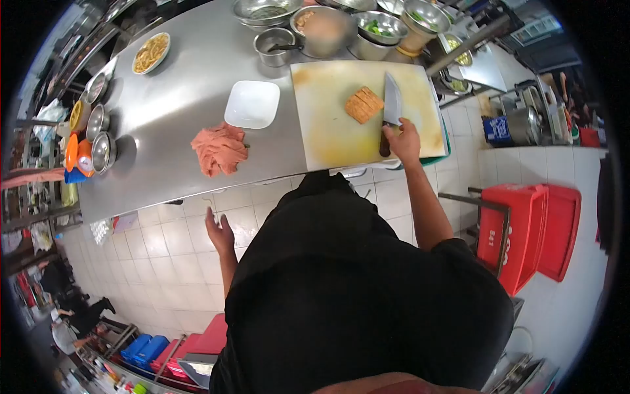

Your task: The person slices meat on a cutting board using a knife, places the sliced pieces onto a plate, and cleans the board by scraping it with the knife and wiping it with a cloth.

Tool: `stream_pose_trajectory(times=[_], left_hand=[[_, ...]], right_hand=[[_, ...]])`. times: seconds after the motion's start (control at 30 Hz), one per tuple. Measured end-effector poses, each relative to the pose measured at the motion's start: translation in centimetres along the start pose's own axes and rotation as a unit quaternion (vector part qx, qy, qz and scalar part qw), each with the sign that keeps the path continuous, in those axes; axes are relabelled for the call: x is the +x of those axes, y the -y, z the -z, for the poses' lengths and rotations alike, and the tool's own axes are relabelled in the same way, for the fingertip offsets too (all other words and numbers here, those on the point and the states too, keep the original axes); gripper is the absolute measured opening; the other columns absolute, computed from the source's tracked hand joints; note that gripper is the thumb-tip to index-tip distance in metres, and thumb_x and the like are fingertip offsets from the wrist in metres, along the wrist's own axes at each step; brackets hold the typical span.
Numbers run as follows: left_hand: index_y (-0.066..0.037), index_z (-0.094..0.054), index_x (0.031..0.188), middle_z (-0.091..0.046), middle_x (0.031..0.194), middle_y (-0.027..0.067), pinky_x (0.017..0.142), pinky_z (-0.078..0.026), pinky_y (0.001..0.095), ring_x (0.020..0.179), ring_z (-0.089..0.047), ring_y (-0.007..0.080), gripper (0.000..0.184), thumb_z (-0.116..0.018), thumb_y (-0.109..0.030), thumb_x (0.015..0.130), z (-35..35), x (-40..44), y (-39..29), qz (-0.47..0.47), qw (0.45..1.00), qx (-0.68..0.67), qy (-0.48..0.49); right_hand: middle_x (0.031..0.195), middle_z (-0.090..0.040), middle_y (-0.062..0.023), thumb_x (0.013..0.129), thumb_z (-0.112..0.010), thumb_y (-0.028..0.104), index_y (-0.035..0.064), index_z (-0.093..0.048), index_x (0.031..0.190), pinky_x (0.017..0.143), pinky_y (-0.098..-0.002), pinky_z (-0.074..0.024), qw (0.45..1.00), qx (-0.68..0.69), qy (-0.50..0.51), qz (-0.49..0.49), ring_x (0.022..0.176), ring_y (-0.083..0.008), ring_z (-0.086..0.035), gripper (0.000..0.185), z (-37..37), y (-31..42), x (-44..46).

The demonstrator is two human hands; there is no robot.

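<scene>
Head view: right hand (405, 140) holds the knife (392, 100) by its handle (384, 144), the best grip for something likely stiff, weighty; left hand (220, 232) open, empty.

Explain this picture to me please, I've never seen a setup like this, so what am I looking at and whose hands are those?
There is no robot here: these are a person's own bare hands. The one picture comes from a camera worn on that person's head, looking forward and down, so their dark clothing fills the lower middle and the view curves at the edges.

The right hand holds a knife by its handle, with the blade over a cutting board. A brown block of food sits beside the blade. The left hand is open and holds nothing.

On the metal table are also a white square dish, a crumpled pinkish cloth, a plate of food and several metal bowls.
</scene>
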State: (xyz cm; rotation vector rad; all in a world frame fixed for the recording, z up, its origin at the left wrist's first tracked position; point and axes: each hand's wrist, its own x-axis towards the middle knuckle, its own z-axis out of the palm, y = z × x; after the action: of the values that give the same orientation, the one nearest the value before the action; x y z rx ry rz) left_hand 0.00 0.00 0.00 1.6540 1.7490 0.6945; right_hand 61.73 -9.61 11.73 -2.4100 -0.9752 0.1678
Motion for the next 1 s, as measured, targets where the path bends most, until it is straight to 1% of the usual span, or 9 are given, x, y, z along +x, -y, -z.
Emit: stream_pose_trajectory(times=[0.07, 0.17, 0.3, 0.43, 0.5, 0.57, 0.73, 0.83, 1.0], left_hand=[[0.0, -0.049, 0.151, -0.051, 0.15, 0.0253, 0.111, -0.047, 0.0486, 0.135, -0.054, 0.043, 0.059, -0.07, -0.014, 0.097, 1.1, 3.1, -5.3, -0.089, 0.995, 0.028, -0.028], [-0.002, -0.052, 0.149, -0.051, 0.149, 0.0258, 0.108, -0.049, 0.0484, 0.133, -0.055, 0.0446, 0.055, -0.07, -0.014, 0.098, 0.7, 8.1, -8.9, -0.256, 0.958, 0.105, -0.078], [-0.007, -0.053, 0.149, -0.051, 0.148, 0.0262, 0.108, -0.048, 0.0499, 0.133, -0.054, 0.0446, 0.06, -0.074, -0.019, 0.095, -1.7, 10.9, -13.0, -0.302, 0.95, 0.075, -0.011], [-0.009, -0.056, 0.147, -0.058, 0.14, 0.0242, 0.102, -0.05, 0.0501, 0.125, -0.058, 0.0437, 0.062, -0.077, -0.025, 0.091, -3.3, 12.5, -13.8, -0.333, 0.933, 0.14, 0.001], [-0.008, -0.06, 0.144, -0.062, 0.133, 0.0226, 0.099, -0.052, 0.0504, 0.118, -0.061, 0.0434, 0.06, -0.078, -0.027, 0.089, -3.6, 12.7, -13.2, -0.339, 0.921, 0.189, -0.023], [-0.006, -0.063, 0.139, -0.066, 0.126, 0.0207, 0.095, -0.052, 0.0511, 0.112, -0.063, 0.0434, 0.056, -0.078, -0.028, 0.088, -3.9, 12.9, -12.9, -0.327, 0.931, 0.159, -0.018], [-0.005, -0.066, 0.132, -0.066, 0.126, 0.0204, 0.097, -0.051, 0.054, 0.112, -0.062, 0.0441, 0.05, -0.078, -0.026, 0.088, -4.2, 11.4, -11.8, -0.305, 0.943, 0.129, -0.035], [-0.007, -0.064, 0.133, -0.06, 0.135, 0.0207, 0.099, -0.05, 0.055, 0.121, -0.059, 0.0436, 0.053, -0.08, -0.026, 0.086, -3.4, 10.3, -13.9, -0.345, 0.93, 0.101, -0.081], [-0.009, -0.062, 0.133, -0.053, 0.145, 0.0196, 0.105, -0.047, 0.0548, 0.129, -0.053, 0.0436, 0.059, -0.083, -0.033, 0.083, -3.6, 10.9, -14.9, -0.368, 0.92, 0.091, -0.095]], right_hand=[[0.106, -0.073, -0.0236, 0.081, -0.083, 0.036, 0.0026, -0.063, 0.134, 0.086, -0.0485, -0.0576, 0.997, 0.009, 0.077, -0.014, 0.097, -0.0385, -0.073, 0.065, 2.1, 3.6, -2.6], [0.101, -0.074, -0.0244, 0.081, -0.079, 0.034, 0.0023, -0.063, 0.13, 0.086, -0.05, -0.0573, 1.0, -0.006, -0.011, -0.018, 0.094, -0.043, -0.072, 0.06, -3.8, -0.8, -2.4], [0.103, -0.074, -0.0264, 0.081, -0.074, 0.028, -0.0022, -0.062, 0.125, 0.087, -0.0515, -0.0564, 0.99, -0.079, 0.019, -0.117, 0.097, -0.0467, -0.071, 0.054, -2.7, -1.0, -2.4], [0.095, -0.074, -0.0212, 0.087, -0.068, 0.018, -0.0049, -0.06, 0.126, 0.072, -0.0441, -0.0573, 0.991, 0.09, -0.07, -0.068, 0.079, -0.0337, -0.073, 0.046, -3.6, -6.3, -3.0], [0.087, -0.069, -0.0123, 0.091, -0.067, 0.016, -0.0023, -0.061, 0.125, 0.051, -0.0334, -0.0482, 0.948, 0.264, -0.005, -0.175, 0.059, -0.0167, -0.061, 0.039, -2.1, -7.8, -3.5], [0.083, -0.062, -0.0057, 0.095, -0.07, 0.017, 0.0002, -0.06, 0.126, 0.043, -0.0258, -0.036, 0.951, 0.281, -0.057, -0.12, 0.052, -0.0064, -0.047, 0.037, -0.6, -5.6, -5.5], [0.096, -0.069, -0.0081, 0.095, -0.073, 0.013, 0.0027, -0.063, 0.128, 0.073, -0.0334, -0.0534, 0.944, 0.314, 0.071, -0.066, 0.08, -0.017, -0.064, 0.036, 3.6, 0.2, -9.5], [0.095, -0.072, -0.0131, 0.093, -0.075, 0.013, 0.0054, -0.063, 0.131, 0.072, -0.0339, -0.0537, 0.982, 0.167, 0.057, 0.064, 0.076, -0.0189, -0.064, 0.04, 3.5, 3.7, -11.4], [0.102, -0.075, -0.0204, 0.091, -0.077, 0.014, 0.0068, -0.063, 0.131, 0.079, -0.0394, -0.0577, 0.979, 0.142, 0.121, 0.082, 0.088, -0.0325, -0.074, 0.043, 2.4, 4.6, -11.8]])
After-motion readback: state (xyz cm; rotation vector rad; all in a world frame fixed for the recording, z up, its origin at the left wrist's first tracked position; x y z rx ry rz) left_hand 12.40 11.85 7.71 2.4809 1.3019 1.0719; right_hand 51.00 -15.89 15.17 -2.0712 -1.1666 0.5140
